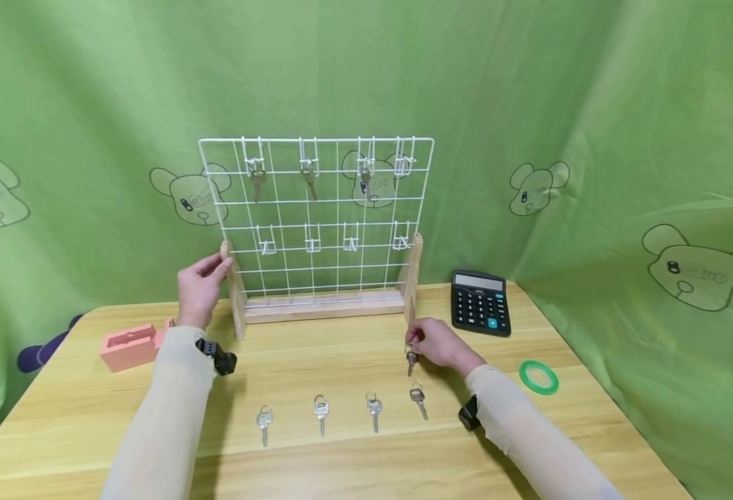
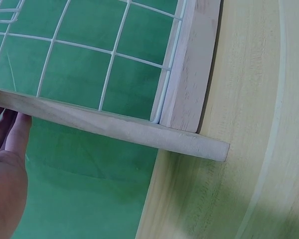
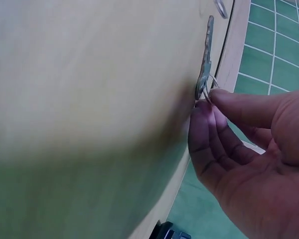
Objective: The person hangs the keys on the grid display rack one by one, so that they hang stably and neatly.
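Note:
At the left side of a white wire grid rack (image 1: 338,212), my left hand (image 1: 199,292) grips the top of the wooden side post (image 1: 237,298). The left wrist view shows its fingers (image 2: 20,134) behind that post (image 2: 109,124). Near the foot of the right post, my right hand (image 1: 438,342) pinches the ring of a key (image 1: 411,363) between thumb and fingertips. That key (image 3: 205,64) points away from the fingers in the right wrist view. Keys (image 1: 309,179) hang from three upper-row hooks; small wire hooks (image 1: 312,244) also line a lower row.
Several keys on rings (image 1: 321,410) lie in a row at the table's front. A black calculator (image 1: 480,305) and a green tape roll (image 1: 538,377) lie on the right. A pink holder (image 1: 130,351) stands left. Green curtain (image 1: 329,69) surrounds the wooden table (image 1: 304,472).

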Demonstrator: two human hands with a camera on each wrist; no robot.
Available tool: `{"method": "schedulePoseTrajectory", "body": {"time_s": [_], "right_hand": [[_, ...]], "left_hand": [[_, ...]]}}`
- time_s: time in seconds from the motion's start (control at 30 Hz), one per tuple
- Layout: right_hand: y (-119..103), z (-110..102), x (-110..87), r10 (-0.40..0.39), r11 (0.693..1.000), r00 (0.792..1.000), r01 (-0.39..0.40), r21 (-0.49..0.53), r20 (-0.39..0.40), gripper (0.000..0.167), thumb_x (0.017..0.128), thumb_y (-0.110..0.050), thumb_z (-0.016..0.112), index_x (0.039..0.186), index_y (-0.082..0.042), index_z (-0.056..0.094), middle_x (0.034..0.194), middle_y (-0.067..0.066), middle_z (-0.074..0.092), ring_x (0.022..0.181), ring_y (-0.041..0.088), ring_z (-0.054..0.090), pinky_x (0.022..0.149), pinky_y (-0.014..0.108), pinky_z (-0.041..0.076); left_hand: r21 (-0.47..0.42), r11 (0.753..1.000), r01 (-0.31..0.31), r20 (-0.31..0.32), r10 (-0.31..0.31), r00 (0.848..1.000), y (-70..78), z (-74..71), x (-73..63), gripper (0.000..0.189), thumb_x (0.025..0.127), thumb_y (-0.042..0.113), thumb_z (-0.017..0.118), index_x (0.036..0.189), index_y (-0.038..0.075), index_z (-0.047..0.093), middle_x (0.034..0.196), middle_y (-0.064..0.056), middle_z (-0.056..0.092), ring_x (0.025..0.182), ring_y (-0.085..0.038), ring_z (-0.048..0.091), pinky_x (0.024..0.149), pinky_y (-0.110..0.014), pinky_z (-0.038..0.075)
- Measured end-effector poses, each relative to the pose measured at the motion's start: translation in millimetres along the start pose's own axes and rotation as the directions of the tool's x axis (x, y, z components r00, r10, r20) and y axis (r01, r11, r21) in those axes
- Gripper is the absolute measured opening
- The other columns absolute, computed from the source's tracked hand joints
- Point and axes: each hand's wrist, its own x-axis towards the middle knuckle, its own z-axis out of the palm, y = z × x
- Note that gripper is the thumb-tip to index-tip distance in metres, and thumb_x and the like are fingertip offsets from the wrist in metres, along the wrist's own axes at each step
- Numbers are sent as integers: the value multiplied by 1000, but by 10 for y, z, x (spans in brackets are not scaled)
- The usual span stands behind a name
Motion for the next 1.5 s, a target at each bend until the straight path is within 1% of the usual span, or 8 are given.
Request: {"method": "schedulePoseTrajectory", "body": {"time_s": [0.17,0.37,0.57,0.7,1.03,1.13,1.27,1.5], "right_hand": [[-10,-33,-27,-10,999,1000,10,34,7,14,84,9,66,87,-4,67,78,3,61,73,16,56,68,30,52],[-46,-123,-74,-26,997,1000,27,74,-8,12,84,8,67,86,-4,68,78,4,62,72,16,56,63,29,52],[-106,-211,-121,-14,987,1000,16,159,-11,12,83,9,66,91,0,69,82,12,64,74,18,58,66,29,55],[-170,-254,-152,11,977,1000,-9,213,-10,13,84,7,65,94,0,70,82,10,64,76,20,59,69,34,57],[-421,-430,-209,26,954,996,1,298,-87,16,85,6,68,100,0,70,88,8,67,81,22,64,78,41,60],[-483,-484,-203,24,957,994,9,291,-111,16,86,4,69,101,1,70,88,8,68,82,23,65,79,42,59],[-579,-571,-190,16,963,987,28,269,-160,17,87,2,70,103,-1,70,91,8,69,84,23,64,77,37,58],[-749,-722,-169,21,958,975,43,284,-220,17,88,-1,70,105,-4,70,96,8,69,89,24,64,80,39,57]], "left_hand": [[-3,1000,21,2,-21,1000,-21,-5,0,46,92,23,71,133,5,58,134,-16,58,118,-26,58,98,-26,50],[-18,1000,25,2,-25,1000,-30,-9,-1,46,92,23,71,133,5,59,134,-16,58,118,-26,58,98,-26,50],[-17,999,28,1,-28,1000,-22,-10,7,47,92,25,72,133,6,59,134,-15,58,119,-25,58,98,-26,50],[-13,999,33,1,-33,999,-18,-12,2,47,92,26,72,133,7,59,134,-14,58,119,-25,58,99,-26,50],[-8,1000,25,0,-25,1000,-14,-7,2,47,92,25,71,133,6,58,134,-15,58,119,-26,58,98,-26,50],[-9,1000,28,-1,-28,1000,-13,-6,-4,47,92,25,71,133,6,59,134,-15,58,118,-25,58,98,-26,50],[-13,1000,18,-9,-18,1000,-12,-2,-4,45,92,24,72,132,6,60,133,-16,59,116,-25,59,96,-25,51],[-10,1000,18,-8,-18,1000,-1,1,-4,45,92,23,71,132,6,60,133,-16,59,117,-26,59,97,-27,51]]}}
